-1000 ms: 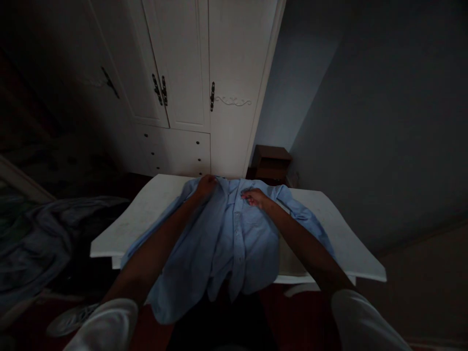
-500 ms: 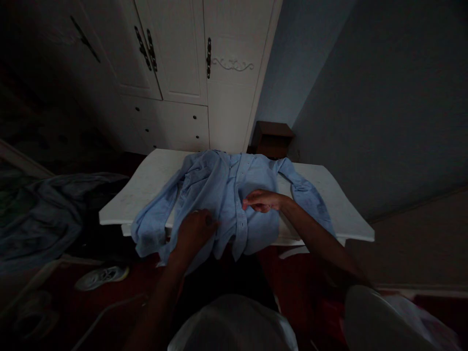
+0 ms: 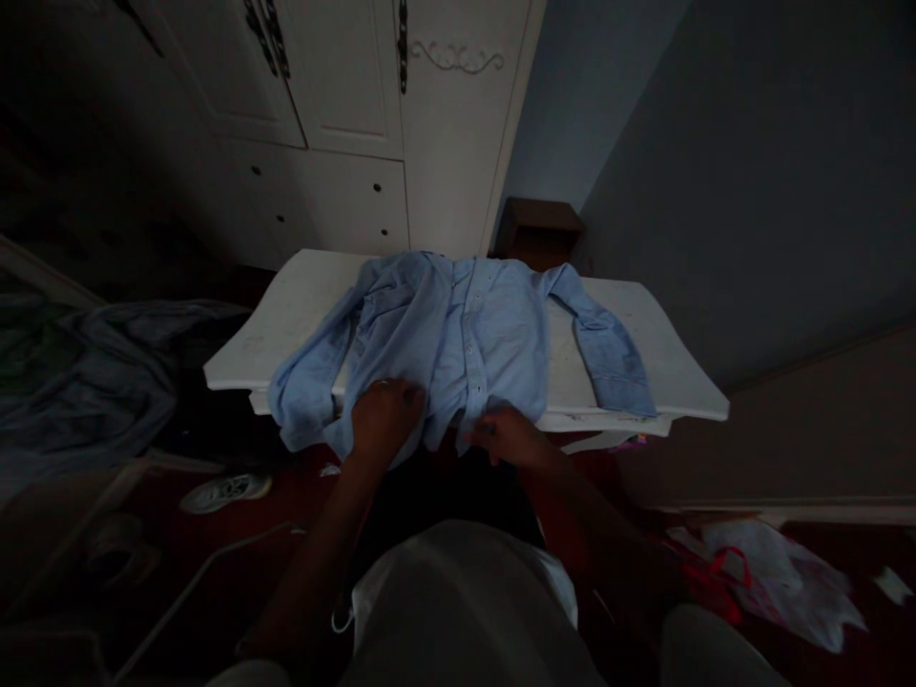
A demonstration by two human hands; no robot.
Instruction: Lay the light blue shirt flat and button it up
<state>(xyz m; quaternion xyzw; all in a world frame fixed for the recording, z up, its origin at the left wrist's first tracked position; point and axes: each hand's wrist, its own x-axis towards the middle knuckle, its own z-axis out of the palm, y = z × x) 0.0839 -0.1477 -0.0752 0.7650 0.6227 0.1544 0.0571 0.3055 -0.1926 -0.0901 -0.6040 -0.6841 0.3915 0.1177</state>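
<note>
The blue shirt (image 3: 505, 320) lies on the white desk (image 3: 676, 372), mostly beyond both grips. The left grip (image 3: 388, 415) is curled over its lower front; whether cloth is pinched I cannot tell. The right grip (image 3: 505, 434), narrow, is at the hem, its hold unclear. The button strip (image 3: 472, 358) runs away between them; one sleeve (image 3: 619, 358) lies right of the right grip.

1 shirt (image 3: 510, 334) | 2 grips (image 3: 387, 418) (image 3: 511, 437) | 1 table (image 3: 676, 367) | 4 drawer knobs (image 3: 377, 188)
</note>
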